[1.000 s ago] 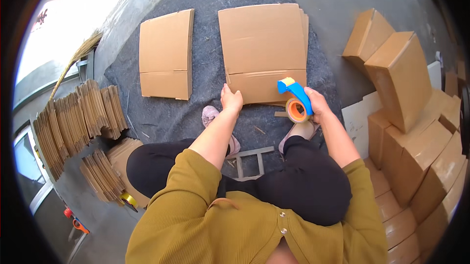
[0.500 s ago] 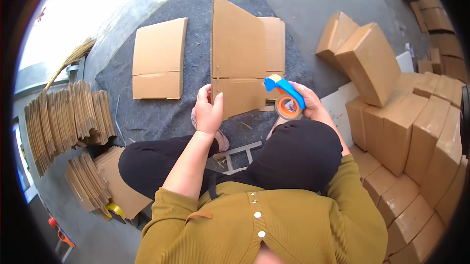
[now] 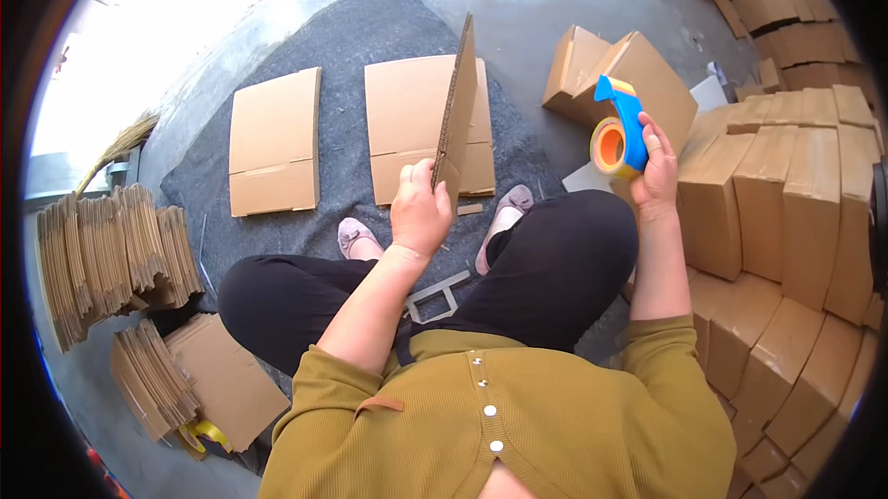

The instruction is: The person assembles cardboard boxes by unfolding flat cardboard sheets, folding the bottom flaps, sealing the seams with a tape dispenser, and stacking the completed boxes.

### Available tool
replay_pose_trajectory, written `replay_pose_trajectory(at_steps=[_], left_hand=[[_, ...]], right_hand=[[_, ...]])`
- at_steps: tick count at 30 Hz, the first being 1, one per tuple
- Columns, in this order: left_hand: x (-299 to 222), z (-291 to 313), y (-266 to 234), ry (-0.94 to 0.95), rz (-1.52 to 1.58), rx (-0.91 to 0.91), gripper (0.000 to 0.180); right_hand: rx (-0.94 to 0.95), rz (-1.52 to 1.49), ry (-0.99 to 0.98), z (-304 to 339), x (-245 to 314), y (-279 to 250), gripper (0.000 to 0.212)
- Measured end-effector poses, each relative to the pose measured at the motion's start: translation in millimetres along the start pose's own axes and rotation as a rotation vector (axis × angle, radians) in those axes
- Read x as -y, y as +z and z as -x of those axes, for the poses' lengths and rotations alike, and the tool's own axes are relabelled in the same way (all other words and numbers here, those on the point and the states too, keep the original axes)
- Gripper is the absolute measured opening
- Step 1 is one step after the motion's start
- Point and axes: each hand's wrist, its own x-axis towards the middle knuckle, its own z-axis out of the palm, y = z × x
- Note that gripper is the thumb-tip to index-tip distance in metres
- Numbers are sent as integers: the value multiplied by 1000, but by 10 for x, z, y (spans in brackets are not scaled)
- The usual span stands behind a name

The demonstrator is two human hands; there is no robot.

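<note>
My left hand (image 3: 422,210) is closed on the lower edge of a folded cardboard box (image 3: 457,101), which stands up almost edge-on in front of me. Behind it, a flat cardboard box (image 3: 398,110) lies on the dark mat. Off to the right, raised beside my knee, my right hand (image 3: 655,171) grips a blue tape dispenser (image 3: 632,134) with an orange-cored roll of tape on it. Another flat cardboard box (image 3: 274,143) rests on the mat at the left.
Bundles of flattened cartons (image 3: 106,254) stand at the left, near a yellow tape roll (image 3: 211,434). Closed boxes (image 3: 768,194) are stacked along the right, with a tilted box (image 3: 638,83) ahead of them. A dark mat (image 3: 361,27) covers the floor before my feet.
The held box has turned from showing its broad face to nearly edge-on and moved right. My right hand has carried the tape dispenser up and right, away from the box.
</note>
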Motion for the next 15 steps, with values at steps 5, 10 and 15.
replay_pose_trajectory(at_steps=[5,10,15], left_hand=[[-12,-56,-72,-77,-54,37,42],[52,-89,-82,8,-49,76,45],[-120,-123,-78,69,46,81,39]], right_hand=[[-354,258,-283,-274,357,-396,26],[-497,-17,-191,-260,154,-546,22],[-184,-332,-127,-643,44,64,31]])
